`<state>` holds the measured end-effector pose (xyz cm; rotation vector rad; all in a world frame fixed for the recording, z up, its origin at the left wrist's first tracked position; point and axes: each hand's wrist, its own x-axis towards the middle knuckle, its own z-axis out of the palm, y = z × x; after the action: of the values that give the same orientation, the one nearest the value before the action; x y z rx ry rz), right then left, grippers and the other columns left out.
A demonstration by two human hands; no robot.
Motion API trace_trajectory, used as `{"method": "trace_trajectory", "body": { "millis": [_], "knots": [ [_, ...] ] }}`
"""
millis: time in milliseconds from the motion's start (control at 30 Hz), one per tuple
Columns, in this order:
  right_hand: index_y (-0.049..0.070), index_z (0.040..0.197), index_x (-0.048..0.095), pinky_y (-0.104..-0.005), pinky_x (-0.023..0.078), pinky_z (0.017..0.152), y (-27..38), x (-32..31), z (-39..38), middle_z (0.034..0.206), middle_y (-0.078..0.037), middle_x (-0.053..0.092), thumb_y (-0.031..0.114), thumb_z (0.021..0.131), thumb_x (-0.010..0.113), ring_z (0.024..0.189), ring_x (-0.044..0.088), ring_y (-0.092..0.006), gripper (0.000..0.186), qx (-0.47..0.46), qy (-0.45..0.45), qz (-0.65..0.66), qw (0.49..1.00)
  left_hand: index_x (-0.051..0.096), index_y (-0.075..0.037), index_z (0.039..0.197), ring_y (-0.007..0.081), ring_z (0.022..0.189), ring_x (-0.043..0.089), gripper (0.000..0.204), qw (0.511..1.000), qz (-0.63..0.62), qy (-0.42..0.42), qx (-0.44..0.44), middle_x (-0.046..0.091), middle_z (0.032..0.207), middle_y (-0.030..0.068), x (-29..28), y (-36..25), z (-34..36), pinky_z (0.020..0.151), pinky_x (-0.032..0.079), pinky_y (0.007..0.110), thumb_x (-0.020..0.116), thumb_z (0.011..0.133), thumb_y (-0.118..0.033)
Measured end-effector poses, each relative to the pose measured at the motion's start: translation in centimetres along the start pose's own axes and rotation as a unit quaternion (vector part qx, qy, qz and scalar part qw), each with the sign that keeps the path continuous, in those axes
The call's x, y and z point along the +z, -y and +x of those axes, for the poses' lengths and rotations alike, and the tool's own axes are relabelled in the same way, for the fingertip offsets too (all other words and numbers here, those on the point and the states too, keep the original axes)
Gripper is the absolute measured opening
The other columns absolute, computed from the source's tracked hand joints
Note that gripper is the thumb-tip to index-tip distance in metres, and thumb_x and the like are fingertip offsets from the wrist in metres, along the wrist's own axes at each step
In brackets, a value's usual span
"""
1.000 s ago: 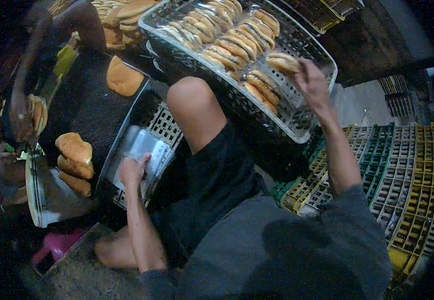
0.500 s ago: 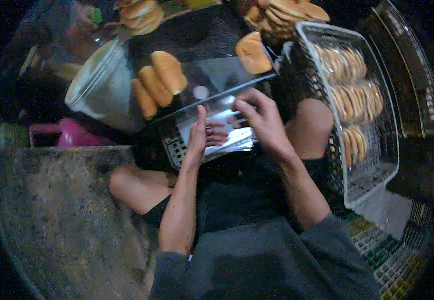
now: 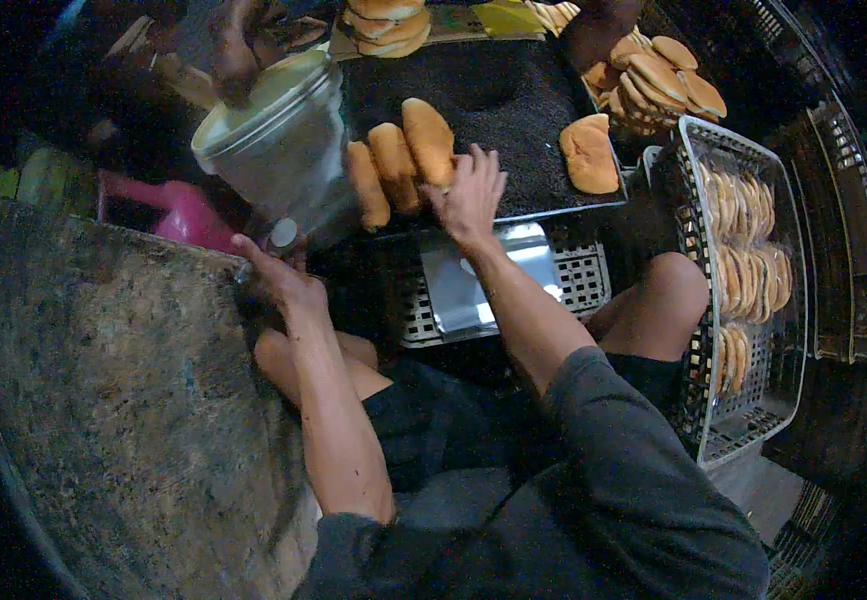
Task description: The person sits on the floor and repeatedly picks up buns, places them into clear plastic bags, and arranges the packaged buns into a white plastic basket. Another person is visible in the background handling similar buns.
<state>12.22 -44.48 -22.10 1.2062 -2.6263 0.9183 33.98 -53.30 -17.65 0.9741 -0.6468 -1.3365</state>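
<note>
My left hand (image 3: 289, 280) is out to the left, closed on a clear plastic bag; the bag's round white label (image 3: 284, 234) shows just beyond the fingers, while the film itself is hard to see. My right hand (image 3: 473, 192) reaches forward with fingers spread, its thumb side against the near end of a long golden bun (image 3: 429, 140). To the left of that bun lie a second bun (image 3: 394, 165) and a third bun (image 3: 367, 186), side by side. A stack of shiny clear bags (image 3: 469, 285) rests on a perforated crate (image 3: 584, 275) below my right forearm.
A flat bun (image 3: 590, 153) lies at the dark tray's (image 3: 514, 100) right edge. A white bucket (image 3: 284, 120) stands left, with another person's hand (image 3: 238, 70) over it. A pink container (image 3: 194, 215) sits behind. The basket (image 3: 744, 425) on my right holds bagged buns.
The clear bag has gone from in front of me to the left, with my left hand on it. My right hand has moved forward from the bag stack to the buns. My view has shifted.
</note>
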Motion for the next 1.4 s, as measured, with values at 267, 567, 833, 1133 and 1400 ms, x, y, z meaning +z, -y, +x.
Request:
{"method": "trace_trajectory", "body": {
  "millis": [267, 567, 833, 1133, 1400],
  "knots": [
    [-0.005, 0.119, 0.057, -0.0317, 0.049, 0.085, -10.4, -17.7, 1.8, 0.101, -0.015, 0.066, 0.025, 0.081, 0.064, 0.091, 0.064, -0.0208, 0.049, 0.149, 0.103, 0.493, 0.851, 0.036, -0.006, 0.136, 0.024, 0.108, 0.054, 0.059, 0.996, 0.061, 0.06, 0.036, 0.053, 0.123, 0.0136, 4.3, 1.3, -3.1, 0.09, 0.046, 0.042, 0.042, 0.097, -0.05],
    [-0.006, 0.123, 0.052, -0.0264, 0.045, 0.082, -5.6, -19.7, 1.2, 0.104, -0.013, 0.062, 0.027, 0.084, 0.061, 0.093, 0.059, -0.018, 0.052, 0.16, 0.129, 0.525, 0.826, 0.034, -0.011, 0.141, 0.0268, 0.125, 0.047, 0.064, 0.929, 0.044, 0.361, -0.072, 0.044, 0.139, 0.0117, 8.5, 2.0, -11.1, 0.099, 0.046, 0.044, 0.029, 0.096, -0.056],
    [0.009, 0.086, 0.065, -0.0522, 0.028, 0.107, -1.9, -21.9, -3.6, 0.132, -0.017, 0.047, 0.011, 0.073, 0.074, 0.129, 0.035, -0.0431, 0.016, -0.217, -0.127, 0.166, 0.953, 0.051, -0.01, 0.128, 0.0289, 0.11, 0.059, 0.053, 0.902, -0.204, 0.222, -0.308, 0.059, 0.123, 0.0138, 11.7, 2.6, -14.7, 0.092, 0.052, 0.041, 0.061, 0.088, -0.043],
    [0.012, 0.126, 0.05, -0.0382, 0.049, 0.087, -12.3, -36.9, -4.2, 0.105, -0.017, 0.064, 0.016, 0.076, 0.068, 0.095, 0.064, -0.031, 0.053, 0.083, 0.017, -0.102, 0.991, 0.052, 0.001, 0.122, 0.0237, 0.106, 0.058, 0.065, 0.832, 0.086, 0.509, -0.205, 0.061, 0.116, 0.0145, 20.7, 3.5, -28.4, 0.088, 0.045, 0.033, 0.05, 0.091, -0.056],
    [0.01, 0.12, 0.048, -0.0413, 0.05, 0.079, -36.5, -43.9, -19.1, 0.099, -0.017, 0.066, 0.026, 0.083, 0.066, 0.095, 0.063, -0.0373, 0.045, 0.31, 0.04, -0.285, 0.906, 0.067, 0.003, 0.071, 0.038, 0.079, 0.066, 0.067, 0.372, 0.756, 0.529, 0.1, 0.067, 0.076, 0.0225, 9.1, 13.2, -19.0, 0.071, 0.05, 0.047, 0.058, 0.08, -0.063]
  ]
}}
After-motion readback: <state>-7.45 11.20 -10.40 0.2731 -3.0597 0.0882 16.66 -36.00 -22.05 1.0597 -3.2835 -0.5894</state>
